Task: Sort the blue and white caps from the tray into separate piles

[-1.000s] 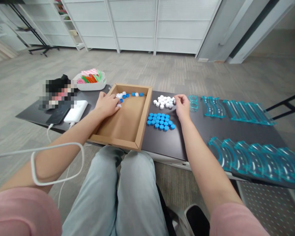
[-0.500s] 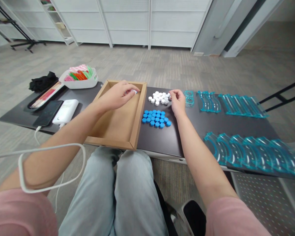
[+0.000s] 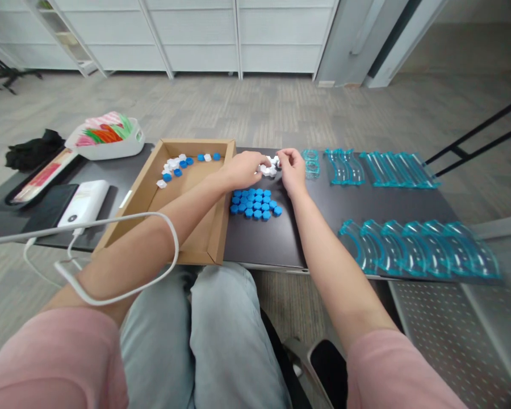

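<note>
My left hand (image 3: 247,169) reaches over the right wall of the cardboard tray (image 3: 183,227) to the pile of white hexagonal pieces (image 3: 269,169). Its fingers are stretched towards the pile, thumb apart, and I see nothing held. At the pile's right edge, my right hand (image 3: 292,170) has thumb and finger pinched on a small white piece, partly hidden by the fingers. Blue hexagonal pieces (image 3: 255,203) lie grouped just nearer to me. Inside the tray, along its back and left, sit several white pieces (image 3: 172,163) and blue pieces (image 3: 177,172).
Teal clear plastic track pieces (image 3: 421,247) lie in rows on the dark table (image 3: 319,216) to the right. At left are a white basket (image 3: 111,149), a white power bank (image 3: 84,203), a dark phone (image 3: 51,210) and black cloth (image 3: 34,149). A white cable (image 3: 123,217) loops across my left forearm.
My left hand has moved from the tray's back right corner to the white pile, uncovering the pieces in the tray. My right hand stays at the pile. The view has shifted slightly right.
</note>
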`<state>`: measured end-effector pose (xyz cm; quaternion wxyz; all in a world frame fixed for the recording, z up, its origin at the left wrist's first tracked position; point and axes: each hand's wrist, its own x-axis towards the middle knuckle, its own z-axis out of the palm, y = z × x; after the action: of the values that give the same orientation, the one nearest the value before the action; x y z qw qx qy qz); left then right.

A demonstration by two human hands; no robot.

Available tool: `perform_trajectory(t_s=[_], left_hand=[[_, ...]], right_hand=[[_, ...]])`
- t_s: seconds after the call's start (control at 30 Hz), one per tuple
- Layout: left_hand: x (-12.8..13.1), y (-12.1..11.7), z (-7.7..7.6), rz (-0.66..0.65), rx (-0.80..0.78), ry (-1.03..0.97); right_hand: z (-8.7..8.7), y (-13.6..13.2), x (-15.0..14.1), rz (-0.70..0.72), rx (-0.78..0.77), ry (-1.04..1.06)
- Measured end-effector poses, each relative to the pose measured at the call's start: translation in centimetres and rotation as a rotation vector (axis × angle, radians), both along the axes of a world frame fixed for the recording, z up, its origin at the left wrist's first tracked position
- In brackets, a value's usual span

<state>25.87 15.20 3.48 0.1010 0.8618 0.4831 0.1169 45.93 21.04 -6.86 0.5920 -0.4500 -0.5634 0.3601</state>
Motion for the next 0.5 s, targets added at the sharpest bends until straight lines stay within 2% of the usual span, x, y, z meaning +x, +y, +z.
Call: perform_trajectory(t_s=[0.17,0.5], left_hand=[[0.7,0.2,-0.9,0.029,0.002,-0.017],[1.4,-0.4,-1.1,0.062,0.017,0.107]], right_hand=[[-0.5,0.4,-0.1,0.013,0.019,-0.030],[-0.6,0.5,-0.1,0.009,0.009,-0.018]])
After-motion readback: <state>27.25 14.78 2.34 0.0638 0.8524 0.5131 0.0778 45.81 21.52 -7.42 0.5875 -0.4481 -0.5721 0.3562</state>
